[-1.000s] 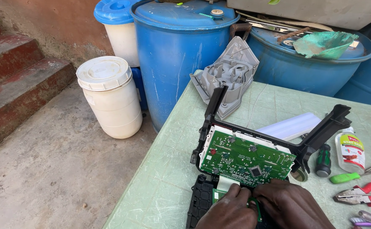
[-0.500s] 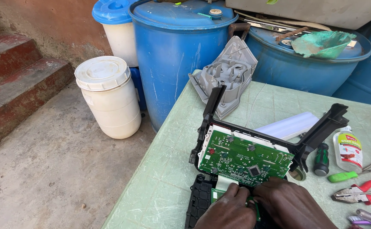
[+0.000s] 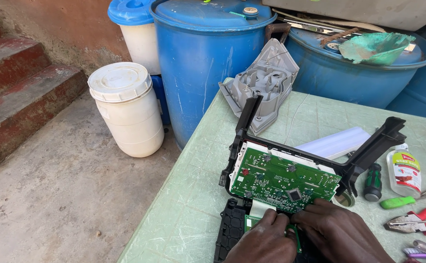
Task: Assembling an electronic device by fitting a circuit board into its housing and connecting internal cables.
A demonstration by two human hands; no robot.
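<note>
**Head view: both hands pressed at a green circuit board**

Head view, with places given from the green board (image 3: 283, 179). Behind it stands a large blue drum (image 3: 208, 58), with a white bucket (image 3: 125, 107) to the drum's left. The pale green table (image 3: 188, 204) bears the board, which sits in a black frame (image 3: 369, 151). A grey housing (image 3: 264, 83) leans behind the frame. Right of the board lie a small bottle (image 3: 404, 170), a screwdriver (image 3: 372, 181) and red pliers (image 3: 420, 219). At the board's near edge, the left hand (image 3: 264, 241) and right hand (image 3: 339, 234) touch, fingertips bunched together and pressing on a smaller board (image 3: 252, 222) and its ribbon.
</note>
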